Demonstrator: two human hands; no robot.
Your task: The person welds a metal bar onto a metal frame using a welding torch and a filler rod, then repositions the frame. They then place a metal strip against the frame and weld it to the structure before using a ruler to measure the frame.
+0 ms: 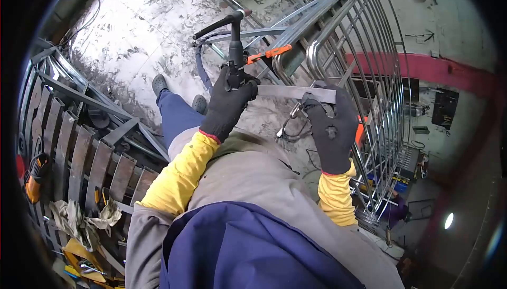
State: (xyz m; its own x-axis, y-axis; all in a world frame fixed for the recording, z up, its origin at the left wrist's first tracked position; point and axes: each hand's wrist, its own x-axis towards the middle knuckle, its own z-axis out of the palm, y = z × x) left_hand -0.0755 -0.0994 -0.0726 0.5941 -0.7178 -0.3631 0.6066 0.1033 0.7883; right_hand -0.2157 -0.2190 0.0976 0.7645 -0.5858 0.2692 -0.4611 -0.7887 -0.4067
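Observation:
My left hand (228, 103), in a black glove, closes around the lower end of a black tool (236, 49) with a long side handle. A flat grey strip (280, 92) runs from this hand across to the right. The fingers of my right hand (331, 122), also gloved in black, are bent over the strip's far end. Just beyond the left hand, an orange-handled tool (270, 54) overlaps the metal framework. A small metal fitting with a dark cable (294, 112) shows below the strip.
A tall railing of shiny metal tubes (364, 67) stands close on the right. At the left is a rack of flat metal bars (79, 152) with rags (76, 220) and an orange-black tool (35, 178). The stained floor (132, 35) spreads ahead. A person in dark clothing (396, 210) is at lower right.

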